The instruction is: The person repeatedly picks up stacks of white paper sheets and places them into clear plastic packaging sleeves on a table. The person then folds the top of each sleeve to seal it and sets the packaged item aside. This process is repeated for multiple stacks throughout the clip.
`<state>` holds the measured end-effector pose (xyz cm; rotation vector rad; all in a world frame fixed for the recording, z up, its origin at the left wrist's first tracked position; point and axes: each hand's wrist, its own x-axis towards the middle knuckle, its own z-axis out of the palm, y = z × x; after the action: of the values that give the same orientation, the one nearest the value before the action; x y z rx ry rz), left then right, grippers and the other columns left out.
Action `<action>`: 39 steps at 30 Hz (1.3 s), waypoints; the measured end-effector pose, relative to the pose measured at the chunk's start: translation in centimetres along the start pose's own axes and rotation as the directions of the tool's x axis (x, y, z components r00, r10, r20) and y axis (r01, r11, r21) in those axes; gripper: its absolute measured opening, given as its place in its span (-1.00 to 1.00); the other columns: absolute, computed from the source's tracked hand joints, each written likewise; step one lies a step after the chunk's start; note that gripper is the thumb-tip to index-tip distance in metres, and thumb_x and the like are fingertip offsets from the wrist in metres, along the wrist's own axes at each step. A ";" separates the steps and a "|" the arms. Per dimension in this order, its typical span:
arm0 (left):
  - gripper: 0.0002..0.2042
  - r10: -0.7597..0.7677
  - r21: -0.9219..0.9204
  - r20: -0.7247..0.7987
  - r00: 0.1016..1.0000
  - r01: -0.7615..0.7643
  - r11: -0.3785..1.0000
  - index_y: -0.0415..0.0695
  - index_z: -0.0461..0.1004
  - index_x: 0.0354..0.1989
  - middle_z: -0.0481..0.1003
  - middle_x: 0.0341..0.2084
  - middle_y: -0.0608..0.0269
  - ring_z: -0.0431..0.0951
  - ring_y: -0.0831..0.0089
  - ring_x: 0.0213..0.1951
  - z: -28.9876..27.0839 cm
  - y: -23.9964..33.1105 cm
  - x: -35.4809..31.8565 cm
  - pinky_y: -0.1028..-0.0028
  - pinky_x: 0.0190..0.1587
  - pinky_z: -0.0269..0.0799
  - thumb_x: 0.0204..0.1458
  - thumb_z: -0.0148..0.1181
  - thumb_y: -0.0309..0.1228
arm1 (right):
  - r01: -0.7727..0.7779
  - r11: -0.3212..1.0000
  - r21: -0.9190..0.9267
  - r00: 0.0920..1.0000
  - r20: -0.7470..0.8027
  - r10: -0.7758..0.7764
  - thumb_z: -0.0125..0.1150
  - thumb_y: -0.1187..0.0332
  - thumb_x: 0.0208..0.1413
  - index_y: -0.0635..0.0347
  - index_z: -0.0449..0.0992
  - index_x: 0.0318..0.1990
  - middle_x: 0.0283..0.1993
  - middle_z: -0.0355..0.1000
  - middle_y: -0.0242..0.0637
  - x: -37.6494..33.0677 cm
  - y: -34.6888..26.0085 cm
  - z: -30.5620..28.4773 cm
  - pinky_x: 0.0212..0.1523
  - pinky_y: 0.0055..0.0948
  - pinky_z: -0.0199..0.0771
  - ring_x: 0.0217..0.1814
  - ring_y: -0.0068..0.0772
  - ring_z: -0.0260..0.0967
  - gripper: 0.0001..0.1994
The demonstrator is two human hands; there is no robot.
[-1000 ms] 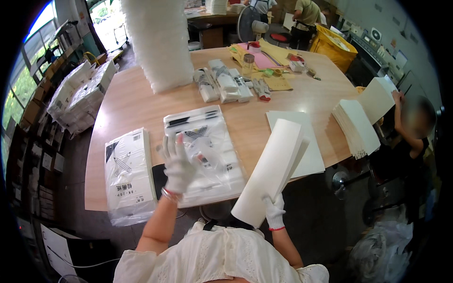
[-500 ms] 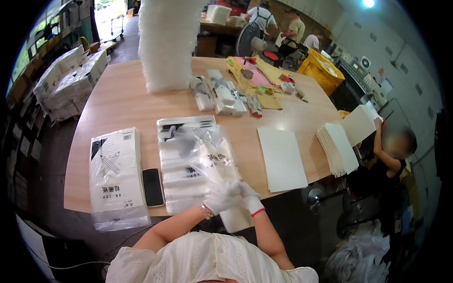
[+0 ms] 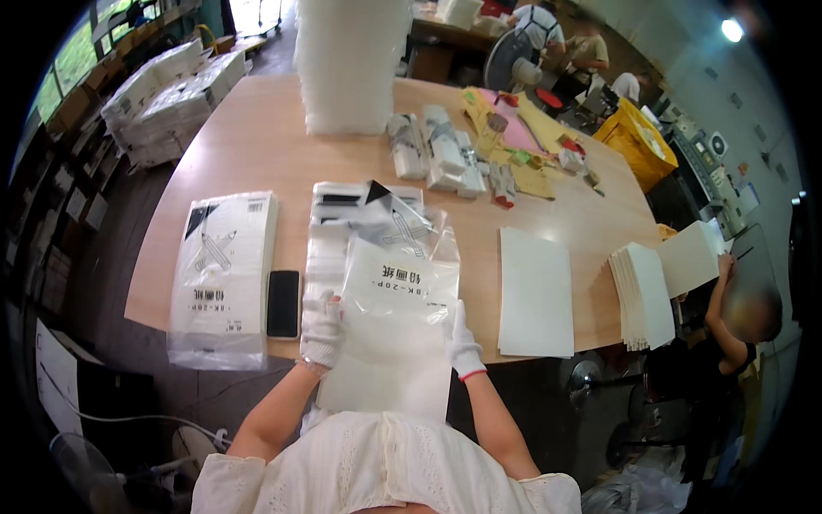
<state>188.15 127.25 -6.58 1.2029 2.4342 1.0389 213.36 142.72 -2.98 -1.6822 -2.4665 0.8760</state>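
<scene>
In front of me, a stack of white paper point(image 3: 385, 377) lies partly inside a clear plastic bag point(image 3: 398, 270) printed with crossed pencils and dark lettering; the paper's near end reaches past the table edge toward my body. My left hand point(image 3: 322, 332), in a white knitted glove, grips the left edge of the paper, with a bare fingertip showing. My right hand point(image 3: 463, 343), gloved in white with a red cuff, is closed at the bag's right edge near its mouth. Beneath the bag lies a pile of flat plastic bags point(image 3: 325, 236), its lower part covered.
Filled paper packs point(image 3: 218, 278) and a black phone point(image 3: 284, 304) lie left. Rightward are a sheet stack point(image 3: 537, 291) and a fanned pile point(image 3: 640, 295), beside a seated person point(image 3: 736, 330). A tall white stack point(image 3: 347, 68) and wrapped bundles point(image 3: 445, 150) stand farther back.
My hands have moved from close together at the bag's mouth to opposite sides of the paper. The crumpled bag now lies flatter around the paper. The view has shifted.
</scene>
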 end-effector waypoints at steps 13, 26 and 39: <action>-0.78 -0.214 -0.192 0.205 0.955 0.254 0.948 -0.20 0.36 -0.21 0.47 -0.42 0.11 0.49 0.35 -0.34 -3.6 1.9 -13.8 0.42 -0.30 0.41 -0.08 0.02 -0.62 | 0.488 0.873 0.017 0.865 -0.144 -0.481 0.00 0.28 0.10 0.20 0.10 0.19 -0.39 0.39 0.05 -13.3 6.5 2.1 -0.44 -0.07 0.31 -0.38 0.05 0.36 -0.49; -0.84 0.407 -0.442 0.005 0.914 -0.363 0.820 -0.18 0.38 -0.50 0.43 -0.49 0.14 0.47 0.40 -0.45 -13.8 6.8 -11.6 0.50 -0.41 0.39 -0.27 0.08 -0.72 | -0.122 0.183 0.976 0.977 0.150 -0.152 -0.04 0.35 0.16 0.30 0.26 0.09 0.00 0.36 -0.22 -11.2 1.2 7.6 0.01 -0.41 0.37 -0.02 -0.41 0.34 -0.64; -0.66 -0.710 -0.854 -0.239 0.662 0.205 0.478 -0.16 0.26 0.01 0.35 -0.32 0.34 0.36 0.55 -0.28 -23.4 -30.6 -7.5 0.53 -0.26 0.34 0.00 -0.04 -0.51 | -0.454 0.591 0.667 0.586 0.723 -0.365 -0.02 0.37 0.12 0.14 0.29 -0.18 -0.53 0.21 -0.41 -6.9 -28.6 21.9 -0.63 -0.49 0.32 -0.64 -0.58 0.14 -0.86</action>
<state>163.20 97.37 -11.49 -0.1741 1.9598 2.1261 184.75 120.03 -6.22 -1.0278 -1.6015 2.7773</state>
